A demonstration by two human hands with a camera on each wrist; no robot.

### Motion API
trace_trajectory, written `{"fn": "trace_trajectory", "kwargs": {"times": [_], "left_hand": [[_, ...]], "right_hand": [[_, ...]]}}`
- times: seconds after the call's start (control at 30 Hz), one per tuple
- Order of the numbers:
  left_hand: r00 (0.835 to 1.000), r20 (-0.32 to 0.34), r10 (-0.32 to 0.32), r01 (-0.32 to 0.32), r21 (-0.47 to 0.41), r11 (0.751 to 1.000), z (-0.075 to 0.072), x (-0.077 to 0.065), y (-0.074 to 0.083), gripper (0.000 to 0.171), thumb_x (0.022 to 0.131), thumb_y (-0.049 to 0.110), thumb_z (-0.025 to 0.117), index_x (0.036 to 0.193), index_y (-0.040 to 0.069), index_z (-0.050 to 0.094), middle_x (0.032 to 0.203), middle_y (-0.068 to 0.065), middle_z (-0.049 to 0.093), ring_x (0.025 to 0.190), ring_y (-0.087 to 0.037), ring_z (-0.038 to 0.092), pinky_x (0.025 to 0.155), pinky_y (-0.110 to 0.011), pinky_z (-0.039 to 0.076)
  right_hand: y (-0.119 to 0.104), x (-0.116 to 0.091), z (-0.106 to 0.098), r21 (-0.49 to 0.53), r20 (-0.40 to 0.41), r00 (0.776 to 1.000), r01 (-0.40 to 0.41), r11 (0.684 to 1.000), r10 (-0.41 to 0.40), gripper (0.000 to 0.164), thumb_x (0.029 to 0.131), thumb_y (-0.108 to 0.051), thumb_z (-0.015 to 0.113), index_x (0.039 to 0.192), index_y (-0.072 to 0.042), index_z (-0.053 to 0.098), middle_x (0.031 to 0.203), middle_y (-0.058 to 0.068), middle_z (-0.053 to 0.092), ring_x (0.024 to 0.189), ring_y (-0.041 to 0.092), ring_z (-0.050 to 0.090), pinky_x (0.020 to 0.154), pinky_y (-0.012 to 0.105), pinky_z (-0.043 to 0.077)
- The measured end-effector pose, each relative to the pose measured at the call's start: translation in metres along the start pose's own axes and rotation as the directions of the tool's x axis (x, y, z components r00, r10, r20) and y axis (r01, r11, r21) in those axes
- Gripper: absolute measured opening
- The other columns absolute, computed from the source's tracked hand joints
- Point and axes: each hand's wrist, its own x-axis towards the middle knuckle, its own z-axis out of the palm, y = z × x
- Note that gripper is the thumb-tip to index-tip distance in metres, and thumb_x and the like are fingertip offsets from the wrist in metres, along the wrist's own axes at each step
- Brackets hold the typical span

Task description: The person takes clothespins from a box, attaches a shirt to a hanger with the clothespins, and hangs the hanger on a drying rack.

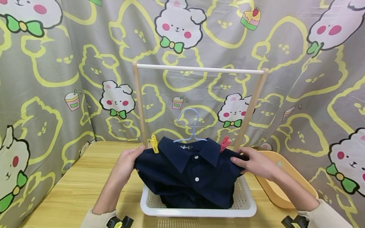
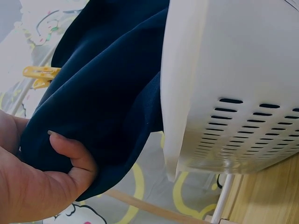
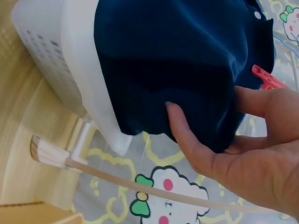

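A navy collared shirt (image 1: 185, 177) with white buttons hangs on a light-blue hanger (image 1: 194, 128), its lower part inside a white basket (image 1: 199, 212). On its left shoulder side sits a yellow clothespin (image 1: 154, 144); a red clothespin (image 1: 225, 143) is clipped at the other shoulder. My left hand (image 1: 127, 163) pinches the shirt's left-side sleeve, thumb over the cloth, as the left wrist view also shows. With thumb and fingers, my right hand (image 1: 258, 163) holds the opposite sleeve; in the right wrist view its thumb lies across the navy fabric (image 3: 177, 60).
Behind the basket stands a rack with a white rod (image 1: 199, 68) and wooden posts (image 1: 139, 104). An orange tray (image 1: 285, 190) lies at the right on the wooden table (image 1: 77, 186). Patterned grey curtains (image 1: 182, 85) surround the table.
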Motion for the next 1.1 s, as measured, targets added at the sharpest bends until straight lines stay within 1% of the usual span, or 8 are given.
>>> {"fn": "trace_trajectory", "kwargs": {"times": [0.1, 0.2, 0.27, 0.37, 0.5, 0.77, 0.9, 1.1], "left_hand": [[1.000, 0.006, 0.000, 0.000, -0.001, 1.000, 0.000, 0.000, 0.000, 0.051, 0.108, 0.035, 0.049, 0.063, 0.011, 0.050, 0.061, 0.001, 0.047, 0.066, -0.018, 0.054, 0.071, -0.031, 0.048], [1.000, 0.013, 0.002, -0.002, 0.001, 1.000, -0.001, 0.001, 0.000, 0.051, 0.108, 0.036, 0.049, 0.063, 0.012, 0.051, 0.062, 0.001, 0.047, 0.068, -0.018, 0.055, 0.073, -0.032, 0.048], [1.000, 0.014, 0.002, -0.002, 0.002, 1.000, -0.001, 0.001, 0.000, 0.050, 0.108, 0.036, 0.049, 0.064, 0.012, 0.052, 0.063, 0.001, 0.048, 0.070, -0.018, 0.055, 0.074, -0.032, 0.048], [1.000, 0.014, 0.002, -0.002, 0.001, 1.000, -0.002, 0.001, 0.001, 0.050, 0.108, 0.037, 0.049, 0.064, 0.012, 0.051, 0.062, 0.002, 0.048, 0.070, -0.018, 0.056, 0.073, -0.032, 0.048], [1.000, 0.020, -0.001, 0.001, 0.001, 1.000, -0.002, 0.001, 0.001, 0.050, 0.108, 0.037, 0.049, 0.064, 0.012, 0.050, 0.061, 0.002, 0.046, 0.065, -0.017, 0.054, 0.070, -0.031, 0.048], [0.999, 0.046, 0.008, -0.008, 0.004, 1.000, -0.004, 0.000, 0.000, 0.052, 0.108, 0.037, 0.048, 0.062, 0.012, 0.047, 0.059, 0.003, 0.044, 0.059, -0.015, 0.051, 0.067, -0.031, 0.047], [0.999, 0.052, 0.008, -0.008, 0.003, 1.000, -0.004, 0.000, 0.000, 0.052, 0.108, 0.036, 0.048, 0.062, 0.012, 0.047, 0.059, 0.003, 0.044, 0.059, -0.015, 0.050, 0.066, -0.030, 0.046], [0.998, 0.059, 0.006, -0.006, 0.009, 1.000, -0.004, -0.001, 0.000, 0.052, 0.108, 0.036, 0.049, 0.062, 0.011, 0.048, 0.059, 0.002, 0.044, 0.059, -0.015, 0.050, 0.067, -0.030, 0.046]], "right_hand": [[0.001, 0.002, 0.000, -0.059, -0.046, 0.999, 0.011, 0.998, -0.014, 0.029, 0.100, -0.034, 0.065, 0.097, -0.005, 0.061, 0.086, 0.006, 0.059, 0.083, 0.020, 0.061, 0.071, 0.027, 0.054], [0.002, 0.002, 0.000, -0.073, -0.086, 0.996, 0.000, 0.997, -0.006, 0.030, 0.099, -0.035, 0.065, 0.091, -0.007, 0.060, 0.078, 0.004, 0.051, 0.078, 0.021, 0.054, 0.067, 0.029, 0.043], [0.001, 0.003, 0.001, -0.060, -0.108, 0.994, -0.016, 0.998, 0.009, 0.031, 0.099, -0.036, 0.066, 0.090, -0.007, 0.060, 0.076, 0.004, 0.048, 0.078, 0.022, 0.051, 0.067, 0.031, 0.038], [0.000, 0.004, 0.002, -0.031, -0.131, 0.991, -0.037, 0.999, 0.033, 0.030, 0.098, -0.036, 0.067, 0.092, -0.007, 0.061, 0.079, 0.004, 0.049, 0.081, 0.023, 0.051, 0.069, 0.033, 0.037], [-0.003, 0.004, 0.003, -0.008, -0.146, 0.988, -0.055, 0.998, 0.053, 0.030, 0.097, -0.036, 0.068, 0.091, -0.007, 0.061, 0.082, 0.006, 0.052, 0.086, 0.024, 0.051, 0.073, 0.034, 0.038], [-0.008, 0.004, 0.006, 0.087, -0.118, 0.990, -0.073, 0.994, 0.083, 0.024, 0.098, -0.029, 0.065, 0.094, -0.005, 0.066, 0.097, 0.007, 0.062, 0.099, 0.023, 0.055, 0.086, 0.036, 0.044], [-0.009, 0.005, 0.005, 0.097, -0.117, 0.990, -0.069, 0.993, 0.080, 0.020, 0.098, -0.024, 0.062, 0.094, -0.006, 0.069, 0.097, 0.006, 0.065, 0.099, 0.023, 0.057, 0.088, 0.036, 0.045], [-0.010, 0.006, 0.006, 0.087, -0.144, 0.987, -0.056, 0.995, 0.068, 0.021, 0.098, -0.023, 0.059, 0.096, -0.007, 0.072, 0.098, 0.005, 0.068, 0.098, 0.021, 0.057, 0.089, 0.035, 0.046]]}}
